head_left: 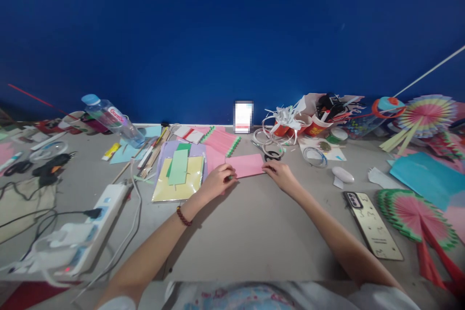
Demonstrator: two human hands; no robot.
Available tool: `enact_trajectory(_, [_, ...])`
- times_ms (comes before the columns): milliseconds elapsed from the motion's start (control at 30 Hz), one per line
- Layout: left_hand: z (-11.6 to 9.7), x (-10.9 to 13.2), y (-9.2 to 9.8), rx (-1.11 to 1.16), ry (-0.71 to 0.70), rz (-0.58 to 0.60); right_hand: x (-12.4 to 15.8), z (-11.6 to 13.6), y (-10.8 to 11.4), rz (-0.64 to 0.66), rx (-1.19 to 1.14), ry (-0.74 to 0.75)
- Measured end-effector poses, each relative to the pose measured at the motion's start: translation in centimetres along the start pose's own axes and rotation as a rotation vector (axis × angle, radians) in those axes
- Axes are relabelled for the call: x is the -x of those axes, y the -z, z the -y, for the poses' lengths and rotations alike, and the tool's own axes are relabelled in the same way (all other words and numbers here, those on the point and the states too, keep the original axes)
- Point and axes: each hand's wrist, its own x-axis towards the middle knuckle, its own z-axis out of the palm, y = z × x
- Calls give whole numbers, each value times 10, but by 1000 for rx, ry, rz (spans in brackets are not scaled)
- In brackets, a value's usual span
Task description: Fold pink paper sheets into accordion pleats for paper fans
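A pink sheet of paper (247, 165) lies flat on the grey table (232, 232) straight ahead. My left hand (217, 180) has its fingers curled and pinches the sheet's left edge. My right hand (281, 174) presses on the sheet's right edge with fingers bent. Just beyond lies a folded pink strip with a green edge (221, 141). To the left of my left hand sits a stack of yellow, purple and green paper (179, 174).
A water bottle (112, 118) lies at the back left near a power strip (98, 218) with cables. Scissors (267, 151) and tape rings (314, 155) lie behind the sheet. A phone (372, 225), pink-and-green paper fans (414, 215) and blue paper (421, 177) are on the right.
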Motion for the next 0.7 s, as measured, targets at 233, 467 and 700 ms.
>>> enact_trajectory(233, [0, 4, -5, -166, -43, -25, 4, -5, -5, -40, 25, 19])
enact_trajectory(467, [0, 4, -6, -299, -126, -32, 12, -2, 3, 9, 72, 71])
enact_trajectory(700, [4, 4, -6, -316, -130, -48, 17, -8, 1, 18, 162, 163])
